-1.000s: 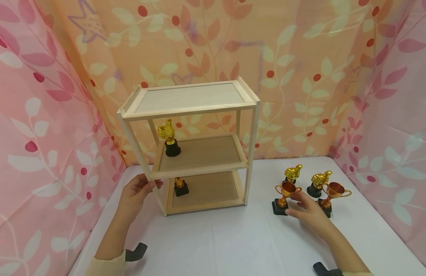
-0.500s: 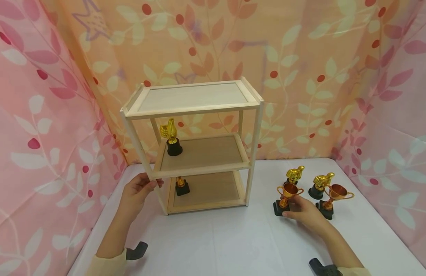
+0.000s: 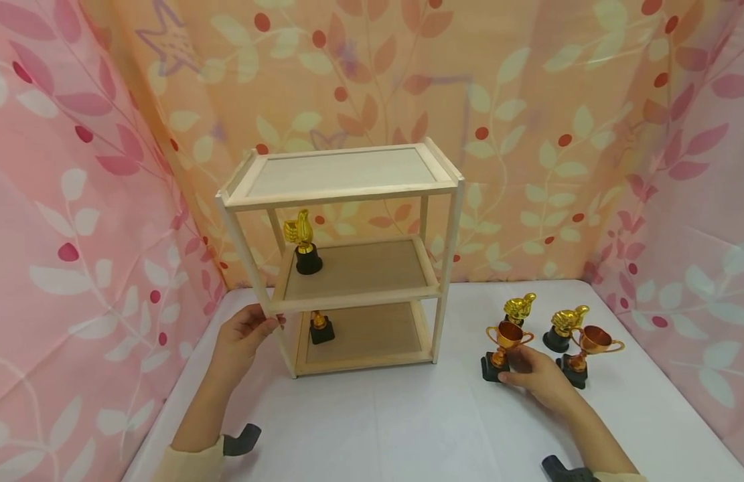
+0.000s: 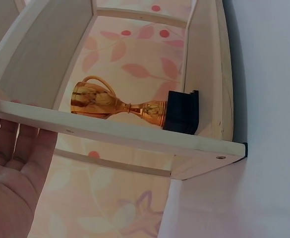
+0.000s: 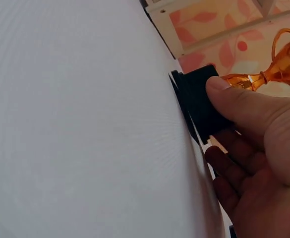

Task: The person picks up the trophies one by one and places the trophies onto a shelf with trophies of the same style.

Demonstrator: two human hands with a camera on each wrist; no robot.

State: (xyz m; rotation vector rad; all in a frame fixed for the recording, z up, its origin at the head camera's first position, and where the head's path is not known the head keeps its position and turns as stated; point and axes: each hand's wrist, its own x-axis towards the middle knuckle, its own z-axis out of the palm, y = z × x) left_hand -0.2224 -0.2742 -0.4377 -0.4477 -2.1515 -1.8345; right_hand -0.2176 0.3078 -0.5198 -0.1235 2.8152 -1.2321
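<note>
My left hand (image 3: 240, 341) grips the front left post of a pale wooden three-tier shelf (image 3: 365, 271). In the left wrist view, its fingers curl behind that post (image 4: 110, 128). My right hand (image 3: 546, 380) pinches the black base of a bronze trophy cup (image 3: 509, 335) on the white table; in the right wrist view, the thumb lies on the base (image 5: 199, 94). A gold thumbs-up trophy (image 3: 308, 260) stands at the left of the middle tier. Below it, on the bottom tier, is another bronze trophy cup (image 4: 95, 99), its top hidden from the head view.
Right of the held cup stand a second bronze cup (image 3: 594, 340) and a gold thumbs-up trophy (image 3: 567, 321). Another thumbs-up trophy (image 3: 520, 306) is close behind it. Floral cloth (image 3: 372, 80) encloses the white table (image 3: 396, 422) at the back and sides.
My right thumb and fingers have drawn in around the cup's base, which has stayed in place. The left hand keeps its hold on the post. The head view has shifted slightly.
</note>
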